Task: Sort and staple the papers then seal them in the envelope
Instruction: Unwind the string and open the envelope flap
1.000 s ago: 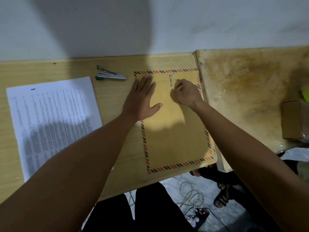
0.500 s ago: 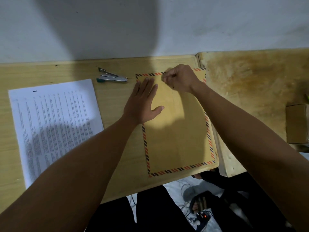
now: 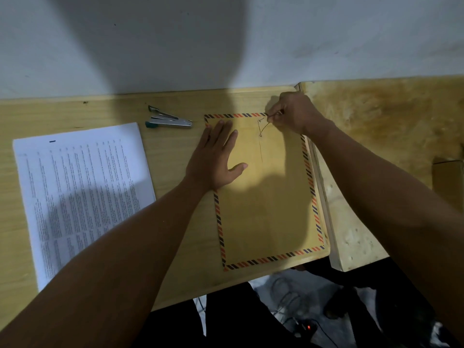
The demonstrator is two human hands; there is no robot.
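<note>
- A person is sitting at a pale wooden surface (image 3: 175, 242), both bare arms reaching out over a brown envelope (image 3: 266, 204) edged in red and dark stripes.
- The envelope is lying flat at the right end of the surface, its long axis running from the near edge toward the wall, with the string-closure end pointing at the wall.
- The left hand (image 3: 216, 156) is lying palm down on the envelope's far left part, fingers spread wide and pointing toward the wall, gripping nothing.
- The right hand (image 3: 293, 113) is hovering at the envelope's far right corner, its grip narrowed to a pinch on the thin closure string (image 3: 265, 126).
- The string is running taut from the pinch down to two small buttons set one behind the other near the far edge.
- A stack of printed papers (image 3: 80, 194) is lying well left of the envelope, long axis also toward the wall but tilted slightly, a dark mark near its far left corner.
- A metal stapler (image 3: 169, 120) is resting between the papers and the envelope, near the wall, lying crosswise with its jaws parted.
</note>
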